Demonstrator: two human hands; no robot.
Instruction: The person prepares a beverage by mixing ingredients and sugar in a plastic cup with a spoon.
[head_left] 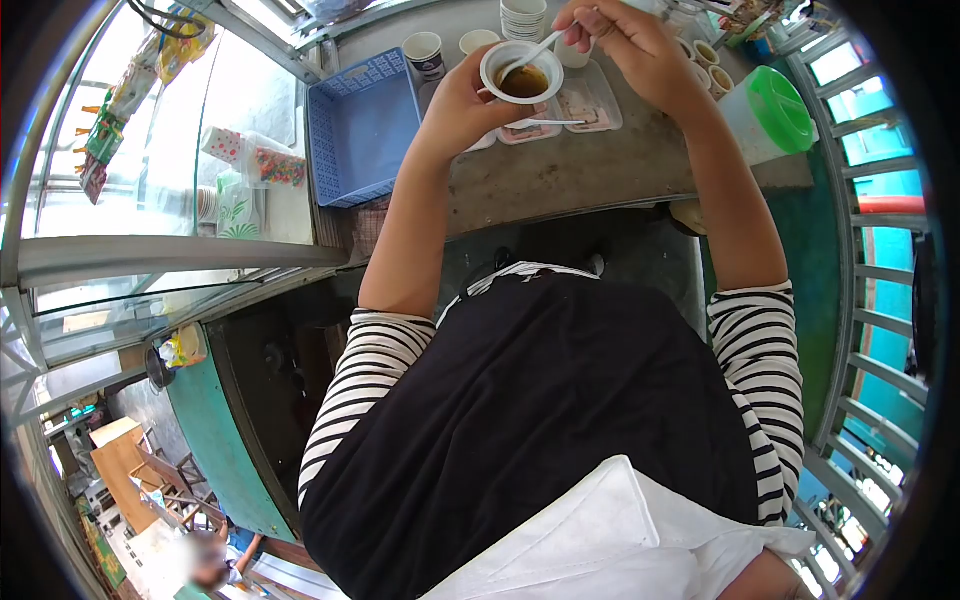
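Observation:
My left hand (pixel 458 112) is wrapped around a small white cup (pixel 488 74) with dark brown liquid in it, raised above the counter. Between the fingers of my right hand (pixel 640 50) is the handle of a white spoon (pixel 546 46), its lower end down inside the cup. Just below the cup, clear plastic trays (pixel 612 118) with pinkish contents sit on the counter, and another white spoon (pixel 545 123) lies across them. Behind my left hand stand a patterned paper cup (pixel 424 56) and a second pale cup (pixel 480 41).
A blue plastic basket (pixel 360 135) occupies the counter's left side. To the right stand several small filled cups (pixel 706 53) and a green-lidded container (pixel 782 110). Stacked white cups (pixel 523 20) are at the back. Glass shelving flanks the left; a person (pixel 240 565) is far lower left.

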